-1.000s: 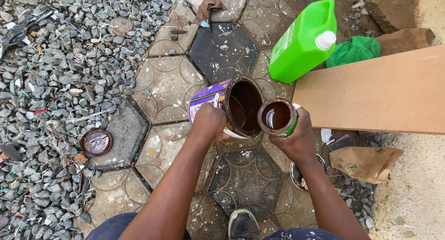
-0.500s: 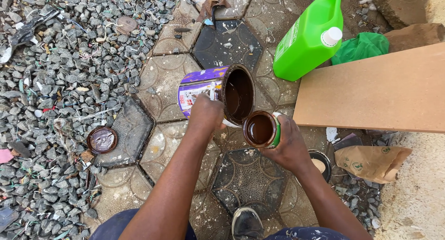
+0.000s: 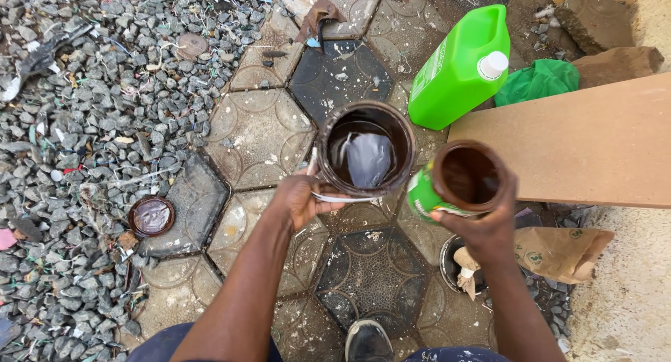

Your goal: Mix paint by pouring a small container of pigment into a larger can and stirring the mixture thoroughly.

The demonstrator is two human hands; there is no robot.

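Head view: your left hand [image 3: 300, 198] grips the big open tin [image 3: 367, 149]; your right hand [image 3: 482, 226], fingers wrapped round the small green can [image 3: 458, 180], holds it at the tin's 3 o'clock, mouths side by side

The big can [image 3: 366, 151], open and round, stained dark brown inside with a pale sheen at the bottom, sits upright in the left hand's [image 3: 299, 200] grip. The small can [image 3: 458, 180], green-labelled, open, brown within, tilts in the right hand [image 3: 482, 229], just beside it.
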